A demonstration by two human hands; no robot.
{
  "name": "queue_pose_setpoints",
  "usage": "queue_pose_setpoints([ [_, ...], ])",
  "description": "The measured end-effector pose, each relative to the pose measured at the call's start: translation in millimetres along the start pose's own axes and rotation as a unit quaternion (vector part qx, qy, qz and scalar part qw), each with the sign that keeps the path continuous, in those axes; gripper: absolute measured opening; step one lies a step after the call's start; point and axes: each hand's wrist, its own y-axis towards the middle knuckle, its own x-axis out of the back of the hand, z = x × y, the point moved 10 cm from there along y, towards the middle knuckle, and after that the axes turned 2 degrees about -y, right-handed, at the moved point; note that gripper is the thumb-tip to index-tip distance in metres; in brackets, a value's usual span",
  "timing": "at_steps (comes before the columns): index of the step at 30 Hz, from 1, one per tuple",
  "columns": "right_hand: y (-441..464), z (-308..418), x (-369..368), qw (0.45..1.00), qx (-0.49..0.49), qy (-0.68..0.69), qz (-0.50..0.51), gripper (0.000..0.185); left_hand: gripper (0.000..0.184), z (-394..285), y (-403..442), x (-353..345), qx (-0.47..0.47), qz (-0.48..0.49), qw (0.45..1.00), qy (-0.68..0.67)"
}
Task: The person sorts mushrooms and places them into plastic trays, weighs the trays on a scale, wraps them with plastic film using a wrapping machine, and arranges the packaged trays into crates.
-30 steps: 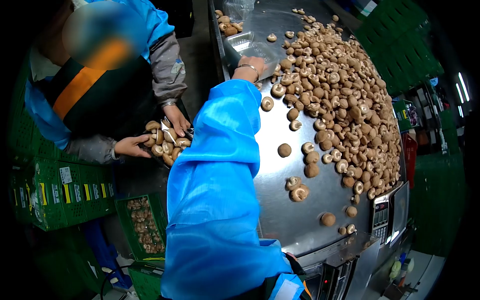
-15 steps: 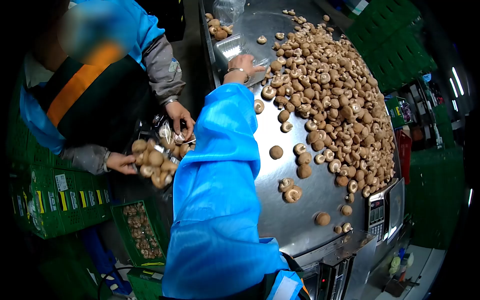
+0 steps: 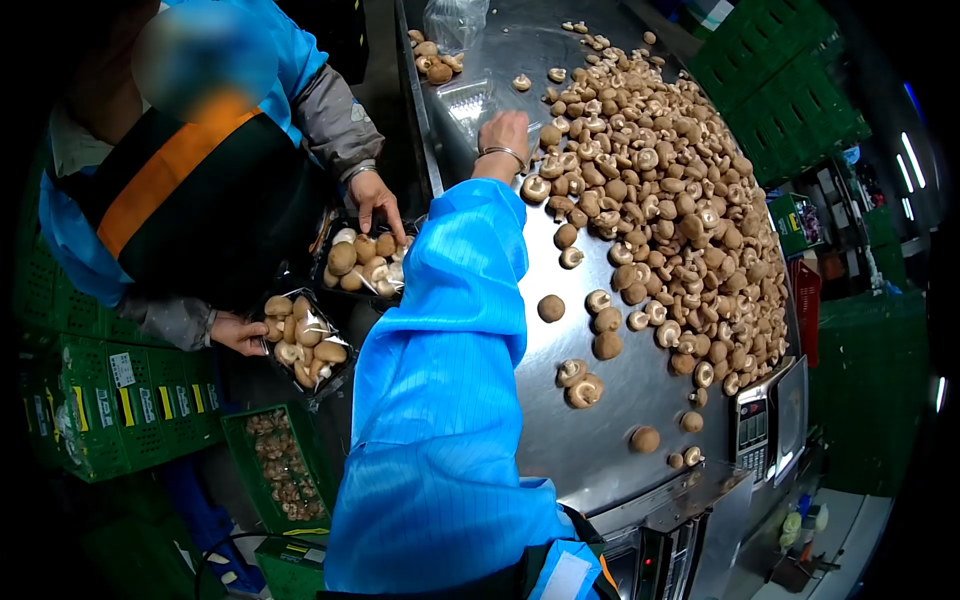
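Observation:
My left hand (image 3: 505,138), with a bracelet at the wrist, reaches over the far left part of the steel table. Its fingers curl down out of sight, so what they hold, if anything, is hidden. Beside and partly under it lies a clear plastic tray (image 3: 464,108). Just right of the hand spreads a big heap of brown shiitake mushrooms (image 3: 670,200). My right hand is out of view.
At left, a co-worker's hands touch two dark trays of mushrooms, one lower (image 3: 303,342) and one upper (image 3: 365,262). A digital scale (image 3: 752,428) sits at the table's right corner. Green crates (image 3: 140,400) stand left, and a plastic bag (image 3: 455,22) lies at the far edge.
My left hand has moved slightly right, and its fingers have curled in. The co-worker's two trays have come apart, the lower one tilting into view.

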Motion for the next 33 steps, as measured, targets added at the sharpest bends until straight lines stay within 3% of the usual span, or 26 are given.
queue_pose_setpoints([
  [4,-5,-12,8,1.000,-0.006,-0.009,-0.007,0.036,0.014,-6,-6,19,-0.016,-0.038,0.999,-0.013],
  [7,-7,-19,15,1.000,0.001,-0.021,-0.012,0.036,0.013,-49,-19,50,-0.147,-0.189,0.960,-0.146],
  [8,-6,-20,21,0.999,0.012,-0.035,-0.014,0.036,0.015,-82,-41,62,-0.294,-0.299,0.889,-0.183],
  [9,-5,-20,34,0.996,0.047,-0.078,-0.022,0.036,0.017,-111,-56,69,-0.299,-0.231,0.896,-0.232],
  [10,-13,-11,40,0.994,0.075,-0.080,-0.022,0.036,0.018,-147,-97,91,-0.393,-0.237,0.841,-0.285],
  [11,-17,0,44,0.991,0.105,-0.075,-0.025,0.036,0.017,-176,-137,97,-0.402,-0.222,0.847,-0.267],
  [12,-33,32,28,0.995,0.100,0.018,-0.015,0.040,0.011,-194,-179,103,-0.434,-0.180,0.763,-0.443],
  [13,-50,64,11,0.989,0.094,0.110,-0.006,0.045,0.013,-213,-229,67,-0.423,-0.063,0.796,-0.429],
  [15,-54,103,17,0.970,0.171,0.168,-0.039,0.062,0.013,-241,-311,84,-0.471,0.122,0.737,-0.469],
  [16,-58,124,14,0.961,0.199,0.189,-0.015,0.077,0.004,-247,-341,86,-0.439,0.179,0.696,-0.540],
  [18,-63,143,18,0.942,0.245,0.228,-0.025,0.074,0.004,-257,-391,85,-0.409,0.248,0.660,-0.579],
  [20,-61,130,22,0.958,0.218,0.179,-0.054,0.074,0.011,-267,-424,85,-0.388,0.290,0.638,-0.599],
  [26,-48,84,16,0.974,0.136,0.169,-0.065,0.067,0.017,-250,-455,80,-0.311,0.322,0.658,-0.606],
  [29,-48,77,10,0.981,0.120,0.152,-0.026,0.060,0.016,-246,-466,76,-0.344,0.366,0.660,-0.559],
  [33,-49,70,10,0.986,0.087,0.141,0.019,0.067,0.015,-244,-485,78,-0.383,0.378,0.658,-0.526],
])
